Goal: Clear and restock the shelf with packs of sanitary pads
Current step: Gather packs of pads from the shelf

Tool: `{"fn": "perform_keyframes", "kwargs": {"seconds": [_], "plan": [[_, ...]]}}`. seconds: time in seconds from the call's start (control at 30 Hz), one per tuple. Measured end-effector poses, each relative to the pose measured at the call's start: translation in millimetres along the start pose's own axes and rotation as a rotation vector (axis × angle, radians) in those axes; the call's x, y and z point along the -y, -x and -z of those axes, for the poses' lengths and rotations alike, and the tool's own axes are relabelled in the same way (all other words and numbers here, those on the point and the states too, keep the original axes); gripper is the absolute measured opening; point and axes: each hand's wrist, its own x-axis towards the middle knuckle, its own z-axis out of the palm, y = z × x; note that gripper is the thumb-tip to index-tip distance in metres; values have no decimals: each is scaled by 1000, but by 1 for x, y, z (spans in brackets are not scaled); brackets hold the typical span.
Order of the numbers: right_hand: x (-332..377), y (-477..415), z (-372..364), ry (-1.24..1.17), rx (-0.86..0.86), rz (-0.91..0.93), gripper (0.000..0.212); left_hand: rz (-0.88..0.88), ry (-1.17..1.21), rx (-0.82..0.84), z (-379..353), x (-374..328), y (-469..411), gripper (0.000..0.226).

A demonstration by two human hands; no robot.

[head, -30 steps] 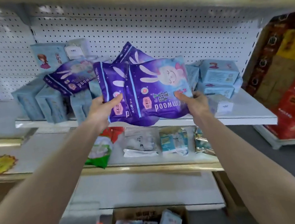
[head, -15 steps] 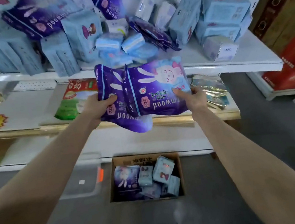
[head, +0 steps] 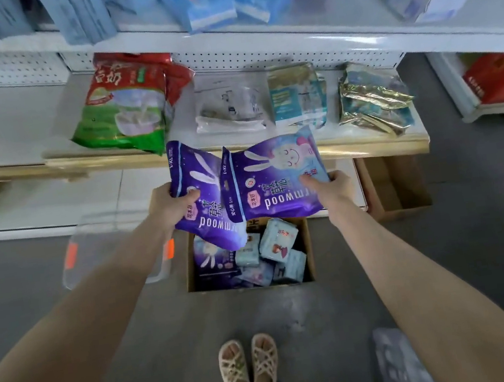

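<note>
The white shelf (head: 288,40) has slid to the top of view. Two purple rabbit-print packs (head: 279,183), lower than before, now hang just above the open cardboard box (head: 309,247). The left hand (head: 168,205) and right hand (head: 331,186) each pinch an outer edge, thumb in front.

Two purple packs (head: 278,180), a brown box (head: 309,247)
The purple packs show a white rabbit with a pink bow, white letters and a light blue edge. Inside the box are pale blue packs (head: 278,239). The shelf (head: 287,40) is white, its back panel (head: 257,57) dotted with dark holes; one bag (head: 123,111) is green and red; the floor (head: 446,244) is grey.
</note>
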Motion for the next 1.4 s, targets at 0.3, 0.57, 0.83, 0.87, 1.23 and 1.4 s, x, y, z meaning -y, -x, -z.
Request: {"fn": "perform_keyframes", "kwargs": {"seconds": [0.3,0.57,0.83,0.87,1.23,1.4], "plan": [[-14,2,-10,67,18,-48,70,37,-128,-60,10,10,-1,73],[28,18,-9,-1,67,40,61,-83,42,8,2,-27,15,60],[87,44,5,-118,145,194,57,-210,146,47,2,-78,48,55],[97,49,10,-128,148,218,57,-239,149,44,5,-86,55,53],[209,85,45,-235,187,545,49,-581,108,-77,38,-190,119,49],[249,99,35,-277,245,627,44,-637,153,-150,60,-221,126,54]]}}
